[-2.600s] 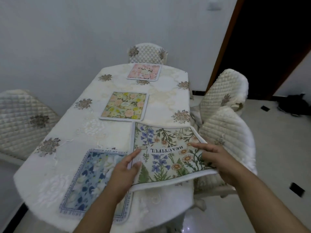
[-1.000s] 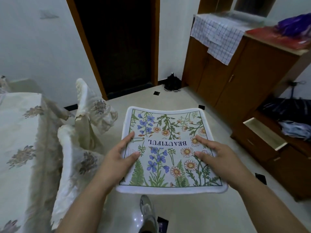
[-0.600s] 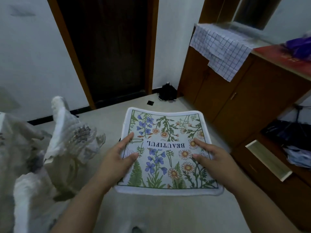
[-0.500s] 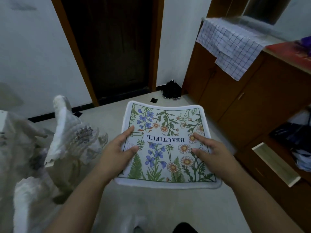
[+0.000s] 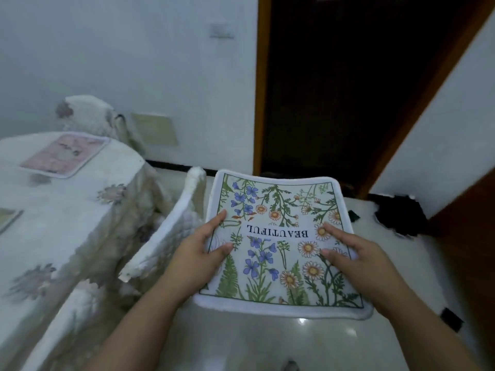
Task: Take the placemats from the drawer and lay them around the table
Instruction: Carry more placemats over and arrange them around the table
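Placemats number three. A flowered placemat (image 5: 281, 245), printed with blue and orange blooms and the word BEAUTIFUL upside down, is held in the air at the centre of the view. It is above the floor (image 5: 267, 341) and to the right of the table (image 5: 61, 210), not on it. A pink placemat (image 5: 64, 153) lies flat on the table at 10 o'clock. A third placemat (image 5: 6, 218) shows only as a corner, cut off by the frame edge at 9 o'clock.

Two hands hold the flowered placemat. The left hand (image 5: 198, 253) grips its left edge, thumb and forefinger laid on the printed face, the other fingers hidden underneath. The right hand (image 5: 356, 258) grips the right edge the same way.

Two padded chairs are clear: a far chair (image 5: 85, 113) behind the table's end at 10 o'clock, and a near chair (image 5: 171, 228) just beside the table, between it and the left hand. A pale quilted shape (image 5: 67, 317) at 7 o'clock is too blurred to name. The doorway (image 5: 348, 89) at 1 o'clock is dark inside. A black heap (image 5: 399, 215) on the floor at 3 o'clock is too ragged to identify.
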